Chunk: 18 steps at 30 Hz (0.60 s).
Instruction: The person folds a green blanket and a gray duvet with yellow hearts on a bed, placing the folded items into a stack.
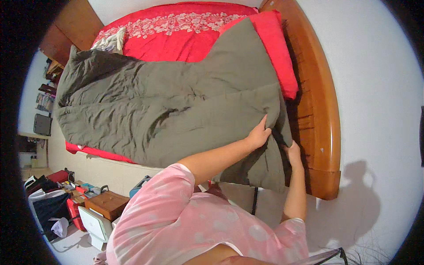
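A grey-green quilt (172,89) is spread in creases over the bed, its near right corner hanging over the side. My left hand (260,134) grips a fold of it near that corner, with a finger stretched along the fabric. Closer to the headboard, my right hand (294,152) holds the quilt's edge. Between the two hands the cloth gapes into a dark opening. Under the quilt's head end lies a red pillow (287,73). A red bedsheet (165,48) with a pale floral band shows along the far side.
A wooden headboard (321,99) stands against the white wall (371,82). Bunched white cloth (114,41) lies at the far left of the bed. Behind me at lower left are a wooden box (107,203), a white device (94,225) and several piled items.
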{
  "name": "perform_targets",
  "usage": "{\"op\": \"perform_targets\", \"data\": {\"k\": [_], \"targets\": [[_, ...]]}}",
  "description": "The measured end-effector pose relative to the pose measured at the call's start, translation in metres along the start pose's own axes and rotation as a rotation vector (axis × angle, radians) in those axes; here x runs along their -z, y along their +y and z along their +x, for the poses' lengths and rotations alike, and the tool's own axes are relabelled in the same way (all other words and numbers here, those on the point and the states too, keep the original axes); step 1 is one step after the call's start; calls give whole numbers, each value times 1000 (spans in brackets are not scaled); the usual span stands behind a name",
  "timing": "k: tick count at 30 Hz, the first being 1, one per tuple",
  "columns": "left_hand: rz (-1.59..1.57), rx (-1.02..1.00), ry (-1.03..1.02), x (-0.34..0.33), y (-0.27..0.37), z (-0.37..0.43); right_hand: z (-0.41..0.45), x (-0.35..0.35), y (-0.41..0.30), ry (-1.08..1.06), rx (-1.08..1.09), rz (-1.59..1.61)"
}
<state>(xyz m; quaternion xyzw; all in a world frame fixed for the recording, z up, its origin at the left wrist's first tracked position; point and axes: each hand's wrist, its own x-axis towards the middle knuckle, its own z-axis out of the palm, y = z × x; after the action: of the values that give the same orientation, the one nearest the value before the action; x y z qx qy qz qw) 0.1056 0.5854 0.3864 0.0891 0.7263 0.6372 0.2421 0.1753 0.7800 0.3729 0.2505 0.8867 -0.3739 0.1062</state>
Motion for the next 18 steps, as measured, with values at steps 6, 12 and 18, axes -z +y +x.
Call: {"op": "perform_targets", "data": {"k": [6, 12, 18], "targets": [[276, 220, -159, -42, -81, 19, 32, -71, 75, -67, -81, -329], [183, 132, -170, -43, -144, 21, 27, -107, 51, 36, 169, -50], [-19, -51, -318, -15, -170, 15, 28, -116, -7, 217, 160, 255]]}}
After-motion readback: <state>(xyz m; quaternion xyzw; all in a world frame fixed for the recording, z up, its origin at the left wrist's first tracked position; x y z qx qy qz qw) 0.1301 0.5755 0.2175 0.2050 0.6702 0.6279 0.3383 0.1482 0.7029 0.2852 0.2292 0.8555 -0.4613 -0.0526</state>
